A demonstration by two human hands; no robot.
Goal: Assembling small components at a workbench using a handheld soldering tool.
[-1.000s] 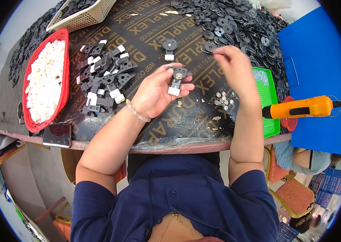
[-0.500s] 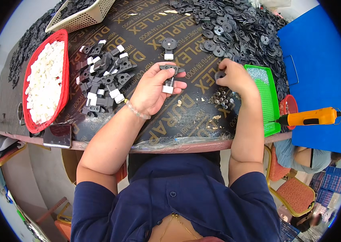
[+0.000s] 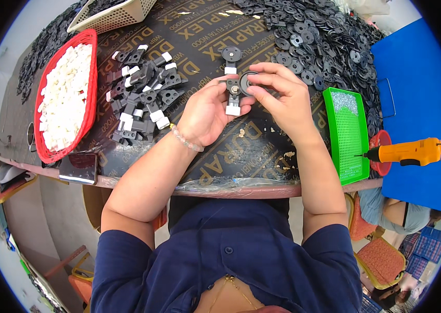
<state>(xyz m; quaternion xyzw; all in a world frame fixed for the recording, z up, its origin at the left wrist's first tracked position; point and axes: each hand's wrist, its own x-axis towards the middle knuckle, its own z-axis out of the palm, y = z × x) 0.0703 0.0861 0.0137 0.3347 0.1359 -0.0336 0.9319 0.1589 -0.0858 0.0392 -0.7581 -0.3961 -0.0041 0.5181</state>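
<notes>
— Holding a small black bracket with a white end [image 3: 233, 96] in your left hand [image 3: 207, 112], are you? What's different from a moment back?

— Your right hand [image 3: 283, 96] was over by the green tray [image 3: 348, 135] half a second ago, fingers down among the small loose parts. Now it has come across and its fingers are pinched on a black round disc [image 3: 245, 82], pressed against the top of the bracket.

— And the left fingers?

— Closed around the bracket's lower half, thumb on the front, holding it upright between both hands, just above the surface [image 3: 220, 156].

— So what does that tell you?

— Judging by it, you've fetched the next piece and are fitting disc to bracket; seating it looks like the step in hand.

— Anything near the fingers?

— A finished-looking piece with its disc on [image 3: 230, 56] lies just beyond your fingertips. The heap of black brackets [image 3: 145, 94] sits beyond your left wrist, the red basket of white parts [image 3: 64, 104] further left, and the orange power screwdriver [image 3: 408, 152] well off to your right.
</notes>
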